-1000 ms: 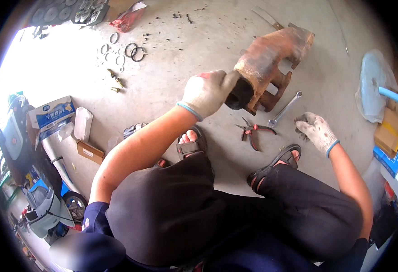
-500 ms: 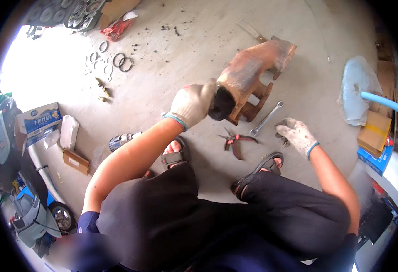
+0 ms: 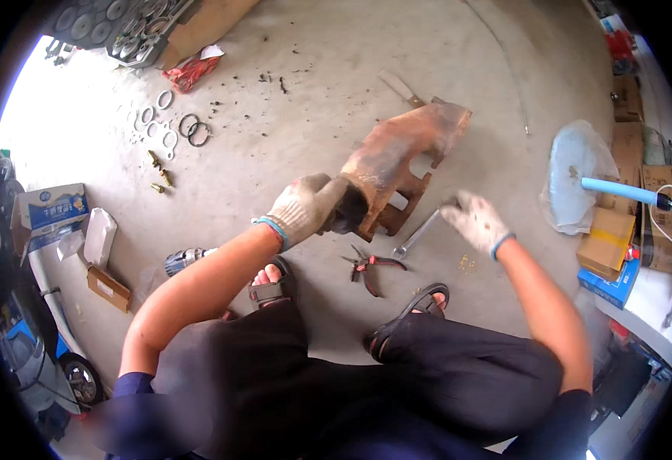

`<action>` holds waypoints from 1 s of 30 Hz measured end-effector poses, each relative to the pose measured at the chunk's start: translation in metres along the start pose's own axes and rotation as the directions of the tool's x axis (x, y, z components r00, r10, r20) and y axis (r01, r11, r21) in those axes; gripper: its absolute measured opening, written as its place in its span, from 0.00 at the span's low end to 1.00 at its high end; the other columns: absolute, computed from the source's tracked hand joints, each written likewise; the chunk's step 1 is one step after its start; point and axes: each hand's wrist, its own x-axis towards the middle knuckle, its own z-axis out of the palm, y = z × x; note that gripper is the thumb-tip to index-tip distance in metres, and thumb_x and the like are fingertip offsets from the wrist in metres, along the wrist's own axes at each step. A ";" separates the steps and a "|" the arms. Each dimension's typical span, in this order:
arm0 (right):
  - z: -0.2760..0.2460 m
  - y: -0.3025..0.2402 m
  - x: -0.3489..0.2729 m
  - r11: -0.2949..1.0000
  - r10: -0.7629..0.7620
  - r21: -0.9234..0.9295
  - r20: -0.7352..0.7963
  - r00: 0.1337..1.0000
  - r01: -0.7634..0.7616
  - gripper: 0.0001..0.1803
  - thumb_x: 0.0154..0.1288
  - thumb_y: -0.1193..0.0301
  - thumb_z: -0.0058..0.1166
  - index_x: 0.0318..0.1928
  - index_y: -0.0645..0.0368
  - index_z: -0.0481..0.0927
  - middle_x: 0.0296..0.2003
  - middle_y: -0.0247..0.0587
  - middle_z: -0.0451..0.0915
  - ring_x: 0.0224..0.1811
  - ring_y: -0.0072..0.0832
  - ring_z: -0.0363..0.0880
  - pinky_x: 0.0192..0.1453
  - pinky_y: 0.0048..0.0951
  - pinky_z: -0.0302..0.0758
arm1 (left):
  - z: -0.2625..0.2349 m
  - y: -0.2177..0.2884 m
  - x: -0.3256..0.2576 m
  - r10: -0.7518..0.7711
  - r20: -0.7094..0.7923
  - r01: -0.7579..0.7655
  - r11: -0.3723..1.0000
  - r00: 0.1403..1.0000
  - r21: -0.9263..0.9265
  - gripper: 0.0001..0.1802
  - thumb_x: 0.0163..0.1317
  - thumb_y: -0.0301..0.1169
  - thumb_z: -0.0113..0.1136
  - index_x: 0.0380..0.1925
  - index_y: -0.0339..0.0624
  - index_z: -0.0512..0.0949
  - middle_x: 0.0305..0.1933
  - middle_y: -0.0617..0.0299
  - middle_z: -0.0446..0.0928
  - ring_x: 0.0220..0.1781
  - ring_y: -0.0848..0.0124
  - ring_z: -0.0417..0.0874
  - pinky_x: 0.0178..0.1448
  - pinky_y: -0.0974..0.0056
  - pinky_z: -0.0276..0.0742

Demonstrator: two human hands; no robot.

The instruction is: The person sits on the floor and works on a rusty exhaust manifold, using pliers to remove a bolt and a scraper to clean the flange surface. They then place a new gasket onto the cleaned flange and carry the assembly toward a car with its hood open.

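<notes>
A rusty cast exhaust manifold (image 3: 393,157) is tilted on the concrete floor in front of me. My left hand (image 3: 305,205), in a knit work glove, is closed around the rim of its dark round opening. Off to its right lies a combination wrench (image 3: 419,234). My gloved right hand (image 3: 477,222) has its fingers bent over the wrench's far end, which they hide; the near end rests on the floor. Red-handled pliers (image 3: 371,268) lie open between the wrench and my feet. Beyond the manifold is a scraper with a wooden handle (image 3: 406,90).
Several metal rings and gaskets (image 3: 169,139) and brass-coloured bolts (image 3: 161,175) lie at the left. A cordless drill (image 3: 186,261) is beside my left forearm. Cardboard boxes (image 3: 608,238) and a blue plastic-wrapped stool (image 3: 573,180) stand at the right; a parts case (image 3: 140,38) is far left.
My right hand has moved up and inward to the wrench's far end, closing its fingers there. My left hand keeps its hold on the manifold. The whole view has shifted a little.
</notes>
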 end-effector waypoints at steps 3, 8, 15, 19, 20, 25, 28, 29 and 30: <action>-0.044 -0.019 0.058 0.990 -0.087 -0.118 -0.120 0.989 0.073 0.25 0.74 0.53 0.55 0.54 0.64 0.82 0.49 0.61 0.85 0.54 0.53 0.84 0.59 0.47 0.80 | -0.016 0.021 -0.001 -0.248 0.119 0.271 0.931 0.961 -0.244 0.30 0.77 0.53 0.50 0.52 0.33 0.80 0.37 0.51 0.85 0.32 0.69 0.88 0.41 0.60 0.85; -0.090 -0.114 0.153 0.988 -0.028 -0.151 0.042 0.999 0.034 0.25 0.73 0.54 0.54 0.51 0.66 0.83 0.44 0.56 0.88 0.48 0.48 0.87 0.57 0.44 0.82 | -0.047 -0.002 0.029 0.180 0.029 -0.179 0.923 0.983 0.341 0.24 0.75 0.47 0.51 0.57 0.41 0.79 0.44 0.48 0.84 0.38 0.58 0.88 0.44 0.55 0.85; -0.061 -0.115 0.182 0.781 -0.413 -0.421 0.209 0.887 0.463 0.28 0.73 0.50 0.51 0.48 0.65 0.86 0.47 0.53 0.87 0.48 0.47 0.87 0.56 0.45 0.82 | -0.057 0.026 0.139 -0.203 0.334 0.267 0.951 0.920 -0.158 0.53 0.64 0.71 0.60 0.67 0.29 0.75 0.61 0.41 0.82 0.64 0.54 0.83 0.69 0.49 0.81; -0.031 -0.056 0.106 0.934 -0.031 0.357 0.080 0.996 0.000 0.24 0.75 0.55 0.55 0.57 0.63 0.83 0.50 0.49 0.86 0.50 0.40 0.86 0.58 0.40 0.82 | -0.006 0.014 0.141 -0.114 0.435 0.400 0.646 0.893 -0.650 0.43 0.61 0.56 0.75 0.63 0.28 0.78 0.62 0.46 0.83 0.62 0.62 0.85 0.69 0.58 0.81; -0.021 -0.036 0.088 0.720 0.121 0.666 0.159 0.980 -0.197 0.26 0.76 0.55 0.55 0.60 0.64 0.82 0.52 0.50 0.85 0.54 0.42 0.86 0.64 0.40 0.81 | -0.003 0.027 0.138 -0.129 0.396 0.361 0.716 0.909 -0.597 0.41 0.62 0.56 0.74 0.62 0.31 0.80 0.61 0.48 0.84 0.61 0.63 0.86 0.67 0.58 0.81; 0.016 0.000 0.061 0.064 0.091 0.975 0.206 0.974 -0.212 0.32 0.75 0.49 0.57 0.66 0.63 0.73 0.56 0.56 0.81 0.54 0.45 0.83 0.65 0.45 0.79 | 0.026 0.060 0.138 -0.116 0.054 0.118 0.992 0.992 -0.036 0.40 0.59 0.63 0.71 0.53 0.35 0.86 0.51 0.46 0.87 0.58 0.56 0.88 0.63 0.56 0.80; 0.012 0.007 0.050 -0.024 0.025 0.987 0.159 0.987 -0.158 0.33 0.75 0.49 0.56 0.67 0.62 0.72 0.57 0.54 0.81 0.59 0.44 0.81 0.68 0.46 0.77 | 0.045 0.077 0.137 -0.015 -0.046 0.025 0.979 0.999 0.203 0.35 0.59 0.60 0.68 0.51 0.38 0.87 0.52 0.46 0.87 0.57 0.55 0.89 0.61 0.55 0.82; 0.014 0.004 0.040 -0.046 0.048 0.987 0.153 0.987 -0.151 0.33 0.75 0.49 0.56 0.67 0.62 0.73 0.57 0.53 0.81 0.60 0.45 0.80 0.68 0.46 0.76 | 0.054 0.082 0.131 0.008 -0.052 0.004 0.972 0.999 0.234 0.34 0.59 0.59 0.67 0.50 0.39 0.87 0.52 0.46 0.87 0.57 0.54 0.89 0.60 0.55 0.82; 0.014 0.002 0.035 -0.068 0.064 0.988 0.146 0.987 -0.142 0.33 0.75 0.49 0.56 0.66 0.62 0.73 0.58 0.52 0.81 0.60 0.46 0.80 0.68 0.46 0.76 | 0.061 0.088 0.126 0.035 -0.058 -0.018 0.964 0.998 0.265 0.32 0.59 0.58 0.66 0.50 0.40 0.87 0.52 0.46 0.87 0.56 0.54 0.89 0.59 0.55 0.82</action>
